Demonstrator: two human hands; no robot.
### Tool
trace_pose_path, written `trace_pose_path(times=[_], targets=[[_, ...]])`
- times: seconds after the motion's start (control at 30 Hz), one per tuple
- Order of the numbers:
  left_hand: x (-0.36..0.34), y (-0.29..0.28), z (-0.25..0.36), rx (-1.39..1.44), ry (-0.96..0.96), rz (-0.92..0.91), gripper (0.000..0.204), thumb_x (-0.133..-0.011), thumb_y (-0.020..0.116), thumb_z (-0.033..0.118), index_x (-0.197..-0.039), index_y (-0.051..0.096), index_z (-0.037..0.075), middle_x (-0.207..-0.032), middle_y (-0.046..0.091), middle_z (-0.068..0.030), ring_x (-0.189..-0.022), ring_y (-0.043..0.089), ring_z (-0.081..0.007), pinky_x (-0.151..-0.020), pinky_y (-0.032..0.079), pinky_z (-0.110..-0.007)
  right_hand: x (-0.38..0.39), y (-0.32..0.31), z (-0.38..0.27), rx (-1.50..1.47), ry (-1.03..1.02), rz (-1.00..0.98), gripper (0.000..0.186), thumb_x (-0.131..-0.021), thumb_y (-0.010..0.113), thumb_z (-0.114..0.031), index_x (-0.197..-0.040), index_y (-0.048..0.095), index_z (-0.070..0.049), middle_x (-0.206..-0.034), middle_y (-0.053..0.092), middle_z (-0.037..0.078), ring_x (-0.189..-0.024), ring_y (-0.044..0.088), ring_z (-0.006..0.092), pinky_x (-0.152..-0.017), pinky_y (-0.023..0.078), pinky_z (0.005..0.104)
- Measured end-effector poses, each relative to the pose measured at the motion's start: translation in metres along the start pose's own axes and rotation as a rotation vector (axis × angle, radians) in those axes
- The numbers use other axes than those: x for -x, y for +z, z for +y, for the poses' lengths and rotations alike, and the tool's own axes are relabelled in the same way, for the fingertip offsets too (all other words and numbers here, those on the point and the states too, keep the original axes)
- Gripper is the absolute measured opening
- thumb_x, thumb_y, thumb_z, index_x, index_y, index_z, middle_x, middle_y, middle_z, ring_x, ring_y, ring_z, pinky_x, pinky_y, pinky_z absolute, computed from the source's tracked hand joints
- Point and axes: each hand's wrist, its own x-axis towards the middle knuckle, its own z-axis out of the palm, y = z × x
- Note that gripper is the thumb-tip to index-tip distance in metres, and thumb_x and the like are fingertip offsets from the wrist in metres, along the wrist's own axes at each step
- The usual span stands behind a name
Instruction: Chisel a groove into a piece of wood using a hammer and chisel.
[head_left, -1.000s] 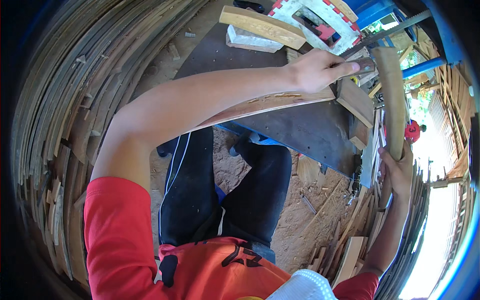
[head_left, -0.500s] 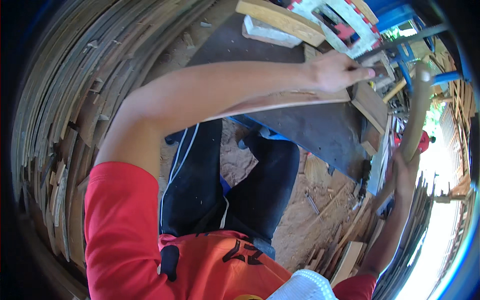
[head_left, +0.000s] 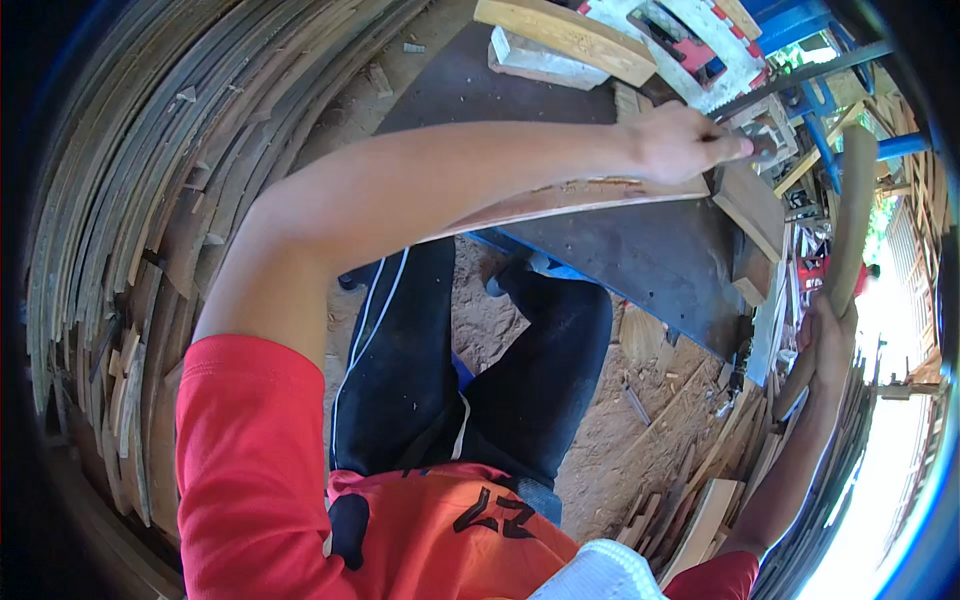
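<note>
My left hand is closed on a short dark piece above the right end of a long board, which lies under my left forearm. My right hand grips a long, slightly curved light wooden bar at the right, held roughly upright, its upper end beside a blue metal frame. Wooden blocks sit just right of the board's end, and a dark toothed blade slants behind my left hand.
A dark worktable spans the middle, with pale blocks and a red-and-white plate at the back. Stacked planks line the left; scrap wood lies lower right. A person in red is behind the bar.
Both hands and the wooden bar appear further right in the view than a second ago, with the bar's top lower. The table and surroundings have also shifted right in the picture.
</note>
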Motion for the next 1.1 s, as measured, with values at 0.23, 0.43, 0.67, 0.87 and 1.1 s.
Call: trace_pose_path(times=[0.23, 0.43, 0.67, 0.87, 1.1], targets=[[-0.003, 0.002, -0.013, -0.03, -0.019, -0.018, 0.072, -0.098, 0.044, 0.069, -0.123, 0.071, 0.007, -0.078, 0.065, -0.0205, -0.078, 0.064, -0.0302, -0.075, 0.05, -0.041, 0.025, 0.028, -0.015, -0.085, 0.025, -0.269, 0.032, -0.089, 0.073, -0.023, -0.105, 0.054, -0.002, -0.063, 0.053, 0.003, -0.039, 0.049, 0.0126, -0.036, 0.038, 0.0267], [-0.012, 0.006, -0.014, 0.0, -0.002, -0.016, 0.076, -0.097, 0.045, 0.071, -0.114, 0.073, 0.002, -0.071, 0.06, -0.0157, -0.071, 0.058, -0.0269, -0.071, 0.047, -0.041, 0.008, 0.034, 0.001, -0.219, 0.137, -0.004, 0.034, -0.087, 0.076, -0.026, -0.103, 0.056, -0.003, -0.072, 0.056, 0.003, -0.042, 0.049, 0.0114, -0.036, 0.037, 0.0273], [-0.003, 0.003, -0.015, 0.007, -0.021, -0.037, 0.075, -0.097, 0.043, 0.072, -0.124, 0.07, 0.007, -0.078, 0.065, -0.0209, -0.078, 0.063, -0.0327, -0.076, 0.048, -0.043, 0.014, 0.03, -0.003, -0.311, 0.107, 0.023, 0.028, -0.087, 0.075, -0.018, -0.101, 0.055, -0.003, -0.07, 0.054, 0.003, -0.041, 0.047, 0.0118, -0.036, 0.038, 0.0284], [0.002, -0.004, -0.019, 0.024, -0.074, -0.042, 0.072, -0.097, 0.045, 0.067, -0.115, 0.073, 0.004, -0.105, 0.07, -0.0298, -0.104, 0.067, -0.0442, -0.094, 0.051, -0.047, 0.023, 0.044, -0.019, -0.073, 0.012, -0.238, 0.037, -0.087, 0.071, -0.015, -0.115, 0.051, -0.001, -0.066, 0.054, 0.003, -0.041, 0.048, 0.0117, -0.036, 0.037, 0.0265], [-0.004, -0.002, -0.017, -0.031, -0.055, -0.079, 0.074, -0.097, 0.041, 0.069, -0.119, 0.073, 0.005, -0.106, 0.069, -0.0305, -0.105, 0.066, -0.0444, -0.096, 0.05, -0.047, 0.004, 0.047, 0.011, -0.143, 0.012, -0.064, 0.03, -0.087, 0.069, -0.015, -0.109, 0.054, 0.0, -0.063, 0.055, 0.003, -0.043, 0.051, 0.0127, -0.038, 0.038, 0.027]])
